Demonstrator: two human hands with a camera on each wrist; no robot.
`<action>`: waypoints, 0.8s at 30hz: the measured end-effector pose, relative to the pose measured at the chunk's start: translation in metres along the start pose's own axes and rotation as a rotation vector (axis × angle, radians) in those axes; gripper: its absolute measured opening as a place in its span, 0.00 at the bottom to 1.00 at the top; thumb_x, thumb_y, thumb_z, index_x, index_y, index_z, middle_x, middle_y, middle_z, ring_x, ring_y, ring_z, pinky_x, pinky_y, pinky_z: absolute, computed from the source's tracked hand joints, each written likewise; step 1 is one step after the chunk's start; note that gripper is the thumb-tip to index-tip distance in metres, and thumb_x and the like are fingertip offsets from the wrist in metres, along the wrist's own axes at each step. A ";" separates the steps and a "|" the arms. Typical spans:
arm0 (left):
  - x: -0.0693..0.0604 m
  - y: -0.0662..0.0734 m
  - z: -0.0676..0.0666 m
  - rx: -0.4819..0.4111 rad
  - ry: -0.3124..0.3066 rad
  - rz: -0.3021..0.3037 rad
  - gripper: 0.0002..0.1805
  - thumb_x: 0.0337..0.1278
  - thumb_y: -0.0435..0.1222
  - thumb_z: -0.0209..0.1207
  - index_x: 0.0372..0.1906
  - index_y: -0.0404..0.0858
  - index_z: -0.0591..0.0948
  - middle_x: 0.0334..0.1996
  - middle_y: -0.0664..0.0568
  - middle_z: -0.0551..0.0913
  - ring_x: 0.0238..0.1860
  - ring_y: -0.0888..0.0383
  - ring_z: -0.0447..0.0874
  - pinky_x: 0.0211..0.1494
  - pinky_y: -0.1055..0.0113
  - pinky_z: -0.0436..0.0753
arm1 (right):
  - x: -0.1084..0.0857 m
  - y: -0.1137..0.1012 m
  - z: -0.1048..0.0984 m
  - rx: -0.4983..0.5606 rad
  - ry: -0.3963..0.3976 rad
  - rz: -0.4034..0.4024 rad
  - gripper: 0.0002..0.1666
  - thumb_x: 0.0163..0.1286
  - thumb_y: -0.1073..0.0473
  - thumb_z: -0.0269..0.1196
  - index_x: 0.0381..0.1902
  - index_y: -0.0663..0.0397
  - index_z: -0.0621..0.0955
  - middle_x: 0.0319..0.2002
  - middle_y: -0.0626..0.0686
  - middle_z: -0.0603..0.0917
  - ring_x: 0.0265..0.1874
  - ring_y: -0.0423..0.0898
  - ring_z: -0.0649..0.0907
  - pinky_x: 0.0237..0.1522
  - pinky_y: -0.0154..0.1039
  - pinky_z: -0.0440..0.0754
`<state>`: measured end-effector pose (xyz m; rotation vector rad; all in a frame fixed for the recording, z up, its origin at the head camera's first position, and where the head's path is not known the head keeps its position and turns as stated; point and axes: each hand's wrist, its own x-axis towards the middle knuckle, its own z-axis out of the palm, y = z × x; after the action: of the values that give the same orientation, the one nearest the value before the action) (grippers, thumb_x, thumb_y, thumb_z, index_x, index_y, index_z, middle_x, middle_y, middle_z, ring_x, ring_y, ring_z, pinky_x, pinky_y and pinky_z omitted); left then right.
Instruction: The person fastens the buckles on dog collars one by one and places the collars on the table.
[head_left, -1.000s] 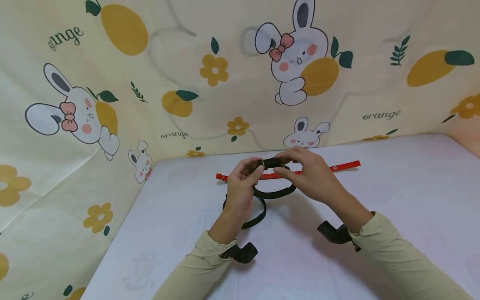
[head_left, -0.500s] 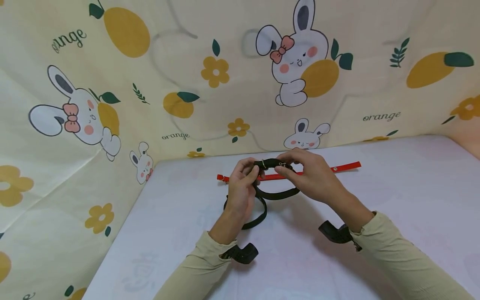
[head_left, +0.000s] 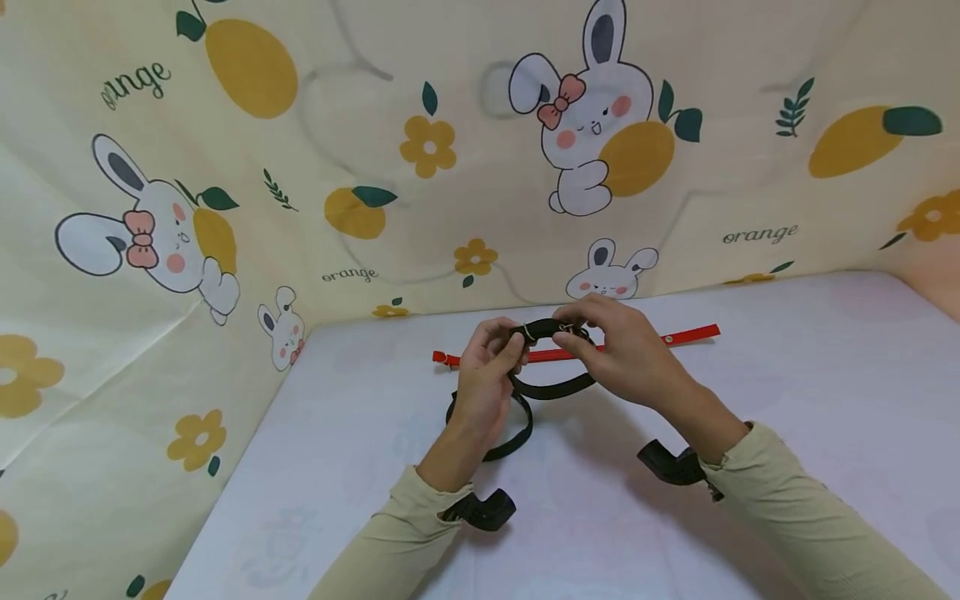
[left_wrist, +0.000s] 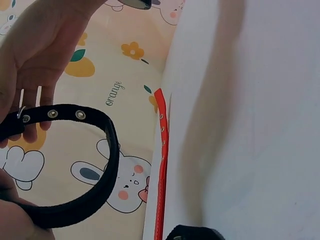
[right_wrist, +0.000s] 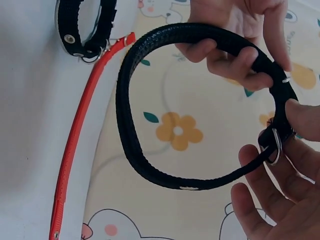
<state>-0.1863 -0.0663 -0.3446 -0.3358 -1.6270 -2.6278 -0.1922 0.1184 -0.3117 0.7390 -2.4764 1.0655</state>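
Observation:
A black collar point(head_left: 555, 390), closed into a loop, is held up above the table between both hands. My left hand point(head_left: 483, 383) pinches the band at its left, beside a metal loop. On the other side, my right hand point(head_left: 630, 350) holds it with thumb and fingers near the buckle. A D-ring point(right_wrist: 275, 146) hangs by the right fingers in the right wrist view. Metal eyelets point(left_wrist: 52, 114) line the strap in the left wrist view. The fingers hide part of the buckle.
Behind the hands, a red collar point(head_left: 693, 335) lies stretched out on the white tabletop point(head_left: 585, 517). A second black collar point(head_left: 517, 437) stands looped, partly behind my left hand. A patterned cloth wall point(head_left: 450, 200) rises at the back.
The collar's upper band has gone from nearly straight to slightly arched, and more of the metal by the right fingers shows. Both hands keep their grip and have barely moved.

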 end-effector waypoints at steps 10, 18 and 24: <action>0.000 0.004 0.003 -0.029 0.013 -0.018 0.06 0.72 0.27 0.49 0.45 0.41 0.72 0.36 0.54 0.80 0.36 0.58 0.74 0.47 0.70 0.72 | 0.000 -0.004 -0.001 -0.018 -0.005 0.015 0.12 0.70 0.59 0.64 0.50 0.53 0.80 0.43 0.50 0.82 0.40 0.46 0.77 0.39 0.43 0.77; 0.002 0.002 0.003 -0.064 -0.010 -0.016 0.08 0.68 0.28 0.52 0.42 0.44 0.77 0.36 0.55 0.78 0.36 0.60 0.76 0.44 0.72 0.73 | 0.000 -0.003 -0.002 -0.013 -0.007 -0.017 0.14 0.70 0.58 0.64 0.52 0.53 0.80 0.44 0.49 0.82 0.39 0.45 0.77 0.39 0.41 0.76; 0.001 0.002 0.002 -0.072 0.026 -0.036 0.08 0.67 0.29 0.53 0.41 0.46 0.79 0.36 0.55 0.77 0.38 0.59 0.75 0.43 0.70 0.71 | 0.000 0.002 -0.004 0.014 -0.103 0.058 0.25 0.68 0.57 0.67 0.61 0.51 0.76 0.53 0.51 0.83 0.52 0.50 0.81 0.50 0.49 0.79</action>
<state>-0.1870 -0.0652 -0.3419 -0.2752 -1.5486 -2.7103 -0.1925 0.1225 -0.3102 0.7481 -2.5946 1.0917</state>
